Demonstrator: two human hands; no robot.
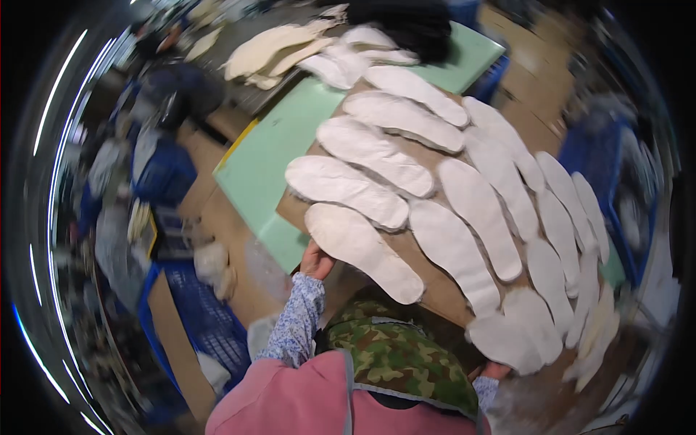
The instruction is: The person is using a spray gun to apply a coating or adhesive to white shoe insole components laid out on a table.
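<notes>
A brown cardboard sheet [428, 264] is held up in front of me, covered with several white shoe insoles [362, 145] laid in rows. My left hand [317, 261] grips the board's near left edge, under the lowest insole [362, 250]. My right hand [495, 371] shows only as a bit of finger at the board's near right edge, mostly hidden beneath the insoles. Both sleeves are blue floral fabric. The board tilts over a pale green table top [272, 156].
More cream insoles [272, 47] lie piled at the far end of the green table beside a dark bundle [417, 25]. Blue plastic crates [199, 319] stand at lower left and a blue bin [602, 156] at right. Brown cardboard [232, 239] lies beside the table.
</notes>
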